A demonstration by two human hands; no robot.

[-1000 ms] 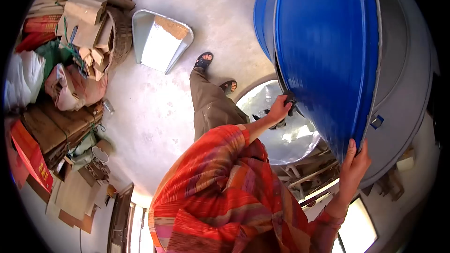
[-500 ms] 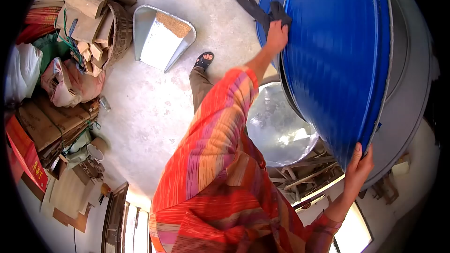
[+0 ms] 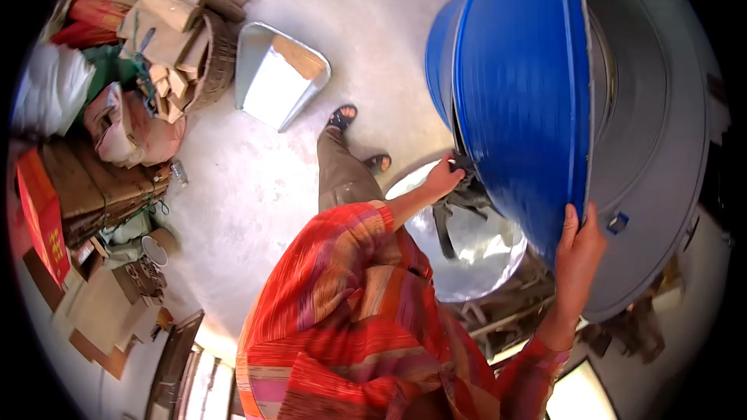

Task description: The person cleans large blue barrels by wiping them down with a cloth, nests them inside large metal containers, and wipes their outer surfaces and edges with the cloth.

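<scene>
My left hand (image 3: 443,179) is closed on a dark cloth (image 3: 457,214). The cloth hangs by the lower left side of a large blue drum-like vessel (image 3: 517,101), over a shiny round metal surface (image 3: 467,264). My right hand (image 3: 580,253) grips the near edge of the blue vessel, thumb on the blue side and fingers partly hidden around the rim. The blue vessel is tilted, its rim facing a wide grey round container (image 3: 646,155) on the right.
A metal scoop-shaped pan (image 3: 257,97) with brown grain-like material lies on the concrete floor. Left of it are a woven basket (image 3: 214,62) of wood pieces, plastic bags (image 3: 136,128) and flattened cardboard (image 3: 74,187). Wood pieces (image 3: 513,303) lie beneath the shiny metal surface.
My left hand has drawn the dark cloth down and toward me along the blue vessel's side. My right hand and the vessel's rim have shifted left in view. A second foot now shows.
</scene>
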